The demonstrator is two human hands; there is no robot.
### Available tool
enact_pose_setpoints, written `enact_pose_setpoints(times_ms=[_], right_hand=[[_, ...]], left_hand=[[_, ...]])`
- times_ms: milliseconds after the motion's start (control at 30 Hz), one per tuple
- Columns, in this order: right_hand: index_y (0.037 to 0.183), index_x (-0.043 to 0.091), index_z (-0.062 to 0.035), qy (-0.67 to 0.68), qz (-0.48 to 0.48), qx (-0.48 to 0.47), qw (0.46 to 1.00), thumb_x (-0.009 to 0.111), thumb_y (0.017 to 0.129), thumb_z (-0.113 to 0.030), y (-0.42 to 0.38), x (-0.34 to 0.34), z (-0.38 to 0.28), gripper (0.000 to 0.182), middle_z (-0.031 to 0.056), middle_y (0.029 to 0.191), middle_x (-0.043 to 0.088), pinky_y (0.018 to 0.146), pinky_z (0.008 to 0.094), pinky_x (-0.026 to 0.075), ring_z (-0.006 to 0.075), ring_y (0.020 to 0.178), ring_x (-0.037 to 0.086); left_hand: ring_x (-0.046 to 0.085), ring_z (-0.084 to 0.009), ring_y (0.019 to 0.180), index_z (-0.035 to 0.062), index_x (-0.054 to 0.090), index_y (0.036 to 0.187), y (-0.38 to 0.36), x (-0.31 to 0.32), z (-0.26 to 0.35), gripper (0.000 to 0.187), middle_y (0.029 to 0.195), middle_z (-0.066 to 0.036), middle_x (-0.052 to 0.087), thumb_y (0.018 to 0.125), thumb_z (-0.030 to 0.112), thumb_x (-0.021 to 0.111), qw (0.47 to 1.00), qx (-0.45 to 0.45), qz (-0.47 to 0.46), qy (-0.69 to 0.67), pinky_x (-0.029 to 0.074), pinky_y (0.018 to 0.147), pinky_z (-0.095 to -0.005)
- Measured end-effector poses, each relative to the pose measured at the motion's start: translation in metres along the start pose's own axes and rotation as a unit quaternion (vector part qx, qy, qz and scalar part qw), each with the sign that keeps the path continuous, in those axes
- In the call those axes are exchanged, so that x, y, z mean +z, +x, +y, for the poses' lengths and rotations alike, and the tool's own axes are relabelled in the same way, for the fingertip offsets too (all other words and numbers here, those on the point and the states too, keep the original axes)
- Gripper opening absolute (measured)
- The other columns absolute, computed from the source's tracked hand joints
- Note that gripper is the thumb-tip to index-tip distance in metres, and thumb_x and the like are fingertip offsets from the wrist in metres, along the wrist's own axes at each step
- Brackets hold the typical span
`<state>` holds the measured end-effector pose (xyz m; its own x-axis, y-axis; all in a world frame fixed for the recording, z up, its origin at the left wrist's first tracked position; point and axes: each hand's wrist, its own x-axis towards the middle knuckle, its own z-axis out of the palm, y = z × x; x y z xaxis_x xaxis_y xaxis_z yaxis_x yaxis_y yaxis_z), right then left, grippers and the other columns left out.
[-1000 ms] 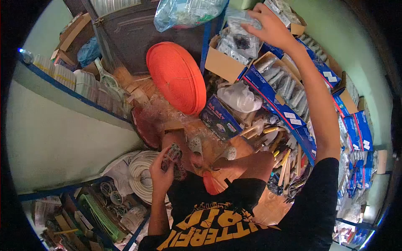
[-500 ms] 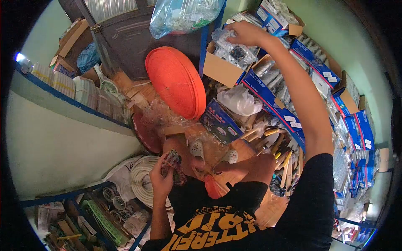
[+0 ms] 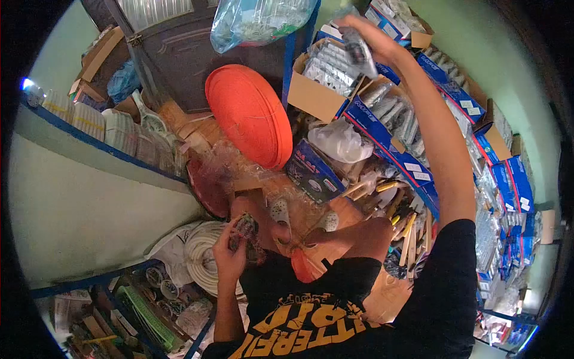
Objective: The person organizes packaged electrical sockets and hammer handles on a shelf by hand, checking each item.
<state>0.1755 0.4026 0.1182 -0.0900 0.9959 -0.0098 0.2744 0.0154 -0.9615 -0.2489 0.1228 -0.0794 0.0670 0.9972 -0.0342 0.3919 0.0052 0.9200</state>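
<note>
My right hand is raised at the upper right, its fingers closed on a clear plastic packet with something dark inside. The packet hangs over the right edge of an open cardboard box, which holds several plastic-wrapped packets stacked in rows. Low in the view, near my lap, my left hand grips a dark, crinkled bundle with a reddish lower part. What that bundle is, I cannot tell.
A large orange roll of strap stands before the dark door. Beside it are a dark printed box and a white plastic bag. Blue boxes of wrapped goods line the right. A coiled white hose lies left.
My right hand has lifted the packet up and to the right, uncovering the stacked packets in the cardboard box. My left hand has barely moved, still gripping its bundle.
</note>
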Motion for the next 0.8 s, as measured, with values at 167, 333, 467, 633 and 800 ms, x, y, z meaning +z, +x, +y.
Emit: enact_pose_setpoints(times_ms=[167,333,467,633,800], right_hand=[[0.124,0.050,-0.0062,-0.196,-0.017,-0.049,0.979,0.059,0.091,-0.043,0.000,-0.006,0.023,0.050,0.0032,0.104,0.053,0.084,0.0292,0.040,0.0138,0.093,0.048],[0.117,0.050,-0.0122,-0.336,-0.111,-0.052,0.934,0.059,0.092,-0.015,0.000,0.005,0.031,0.026,0.0053,0.106,0.057,0.083,0.0365,0.046,0.0195,0.094,0.056],[0.106,0.038,-0.0128,-0.375,-0.059,-0.268,0.885,0.065,0.086,-0.007,0.010,0.021,0.049,0.034,0.0144,0.101,0.060,0.080,0.0464,0.047,0.0377,0.097,0.062],[0.107,0.038,-0.0118,-0.407,-0.005,-0.224,0.885,0.067,0.085,-0.007,0.015,0.024,0.037,0.036,0.0140,0.098,0.061,0.082,0.0443,0.046,0.0358,0.099,0.063],[0.107,0.053,-0.0081,-0.485,0.044,-0.149,0.860,0.081,0.073,-0.028,0.013,0.033,0.051,0.048,0.0157,0.093,0.068,0.077,0.0409,0.050,0.0315,0.089,0.066]], left_hand=[[0.062,-0.0144,0.085,0.0060,0.061,0.126,-0.001,0.003,-0.002,0.051,0.101,-0.010,0.067,0.078,-0.012,0.063,1.000,-0.003,-0.003,-0.012,0.049,0.077,-0.0283],[0.065,-0.0175,0.096,0.0038,0.060,0.126,-0.003,-0.001,0.001,0.051,0.108,-0.014,0.068,0.078,-0.012,0.062,1.000,0.014,-0.016,0.022,0.050,0.082,-0.0292],[0.065,-0.0204,0.105,0.0022,0.059,0.126,-0.003,0.001,-0.005,0.050,0.113,-0.016,0.067,0.079,-0.012,0.060,0.999,0.037,0.000,0.008,0.050,0.087,-0.0311],[0.065,-0.0225,0.105,0.0017,0.059,0.127,-0.006,-0.001,-0.002,0.049,0.115,-0.016,0.066,0.080,-0.012,0.059,1.000,0.011,-0.001,-0.028,0.049,0.090,-0.0326],[0.065,-0.0228,0.105,0.0016,0.059,0.126,-0.004,-0.004,-0.001,0.047,0.115,-0.016,0.066,0.081,-0.011,0.060,1.000,0.005,-0.006,-0.026,0.049,0.089,-0.0320]])
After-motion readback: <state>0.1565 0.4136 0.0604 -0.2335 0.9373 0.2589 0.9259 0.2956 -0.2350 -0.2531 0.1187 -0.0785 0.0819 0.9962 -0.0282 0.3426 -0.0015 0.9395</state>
